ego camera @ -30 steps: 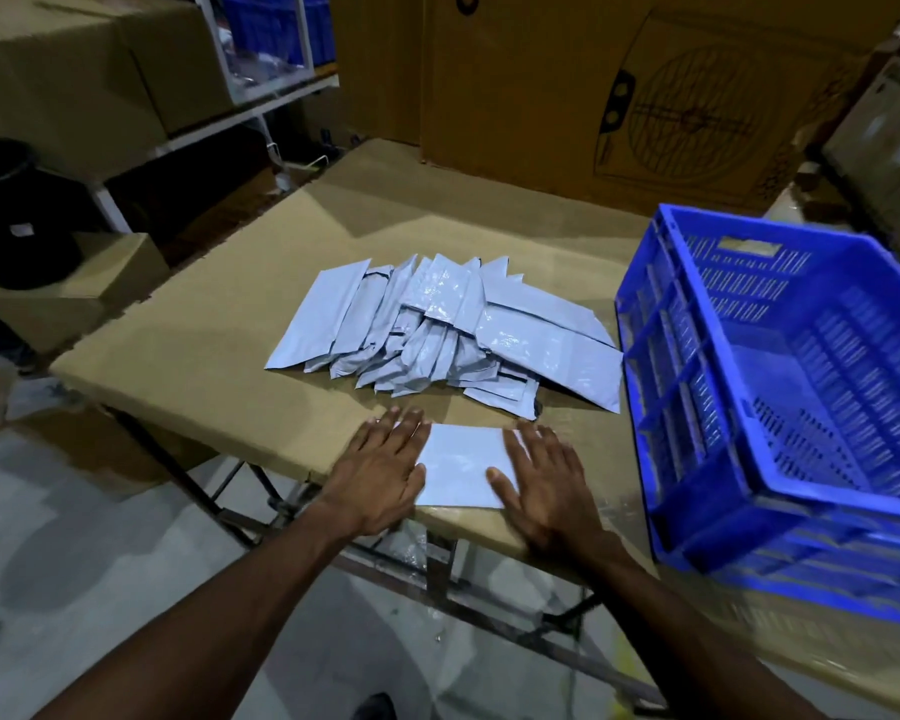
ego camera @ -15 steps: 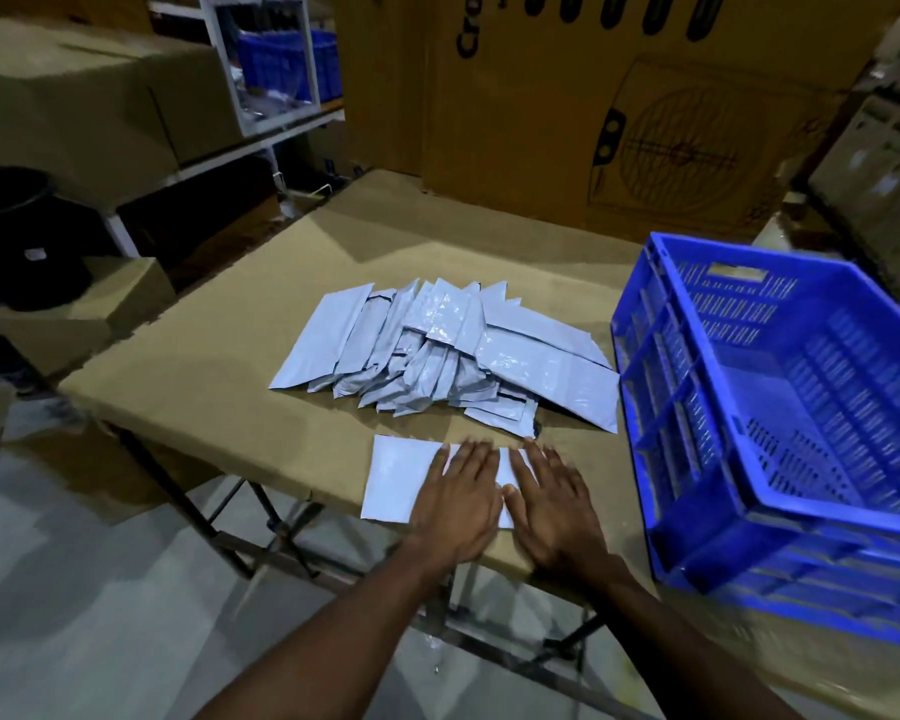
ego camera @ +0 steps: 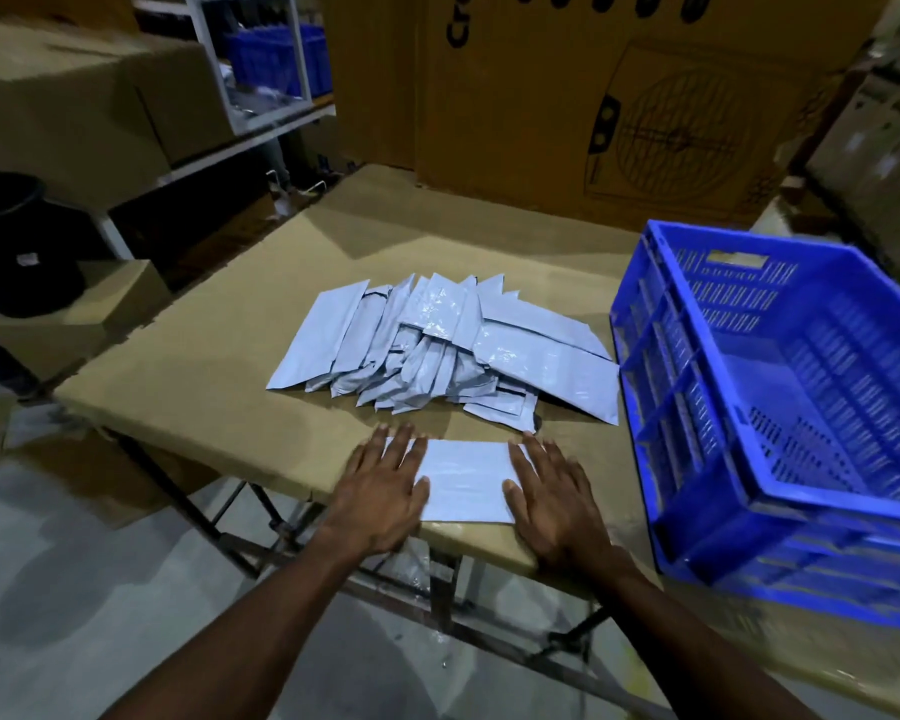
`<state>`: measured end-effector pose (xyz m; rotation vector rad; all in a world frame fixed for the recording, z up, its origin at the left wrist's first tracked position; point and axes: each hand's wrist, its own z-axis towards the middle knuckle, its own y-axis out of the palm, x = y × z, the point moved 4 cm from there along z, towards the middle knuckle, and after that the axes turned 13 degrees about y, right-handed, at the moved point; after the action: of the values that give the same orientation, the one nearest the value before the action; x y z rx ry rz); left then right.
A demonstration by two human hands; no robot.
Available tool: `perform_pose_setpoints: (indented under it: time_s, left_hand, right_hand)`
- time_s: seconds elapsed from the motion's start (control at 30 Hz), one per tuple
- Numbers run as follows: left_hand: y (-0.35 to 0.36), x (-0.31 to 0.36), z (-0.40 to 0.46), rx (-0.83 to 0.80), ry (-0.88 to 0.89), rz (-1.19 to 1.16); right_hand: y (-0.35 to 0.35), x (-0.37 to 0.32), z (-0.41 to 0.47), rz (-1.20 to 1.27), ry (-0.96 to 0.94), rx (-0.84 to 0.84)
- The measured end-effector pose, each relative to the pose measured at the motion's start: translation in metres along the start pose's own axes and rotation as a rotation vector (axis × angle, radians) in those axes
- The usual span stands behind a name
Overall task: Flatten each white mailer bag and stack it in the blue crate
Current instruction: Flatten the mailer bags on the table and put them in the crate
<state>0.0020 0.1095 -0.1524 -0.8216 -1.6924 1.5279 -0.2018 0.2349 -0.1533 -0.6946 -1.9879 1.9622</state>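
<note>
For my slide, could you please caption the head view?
Left hand and right hand press a white mailer bag flat on the table, beside the blue crate.

Partial black lettering "Cro", cut off by the frame, on the big cardboard box [ego camera: 619, 111] behind the table.

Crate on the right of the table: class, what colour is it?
The crate is bright blue with slotted walls, seen in the head view.
</note>
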Motion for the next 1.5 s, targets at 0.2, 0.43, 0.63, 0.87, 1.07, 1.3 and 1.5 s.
perform_pose_setpoints:
  time_s: [0.2, 0.43, 0.63, 0.87, 1.07, 1.3, 1.5]
  left_hand:
    - [0.0, 0.002, 0.001, 0.0, -0.009, 0.003]
    - [0.001, -0.003, 0.0, -0.015, 0.003, -0.006]
    - [-0.003, -0.002, -0.002, -0.069, 0.041, 0.003]
    - [-0.006, 0.054, 0.033, 0.065, 0.158, -0.19]
    - [0.001, 0.03, 0.014, 0.091, 0.043, -0.01]
    - [0.01, -0.006, 0.002, -0.009, -0.041, -0.043]
    - [0.005, -0.013, 0.016, -0.091, -0.004, -0.091]
  right_hand:
    - [-0.018, -0.047, 0.005, -0.146, -0.139, -0.006]
    - [0.001, -0.033, 0.008, -0.072, -0.15, -0.042]
    - [-0.007, 0.012, -0.003, -0.001, 0.002, -0.165]
    - [-0.013, -0.051, 0.007, 0.01, -0.199, -0.043]
    - [-0.001, -0.011, 0.003, -0.051, -0.116, 0.013]
    - [-0.013, -0.013, -0.007, -0.039, -0.173, 0.081]
    - [-0.011, -0.026, -0.02, 0.096, -0.412, 0.132]
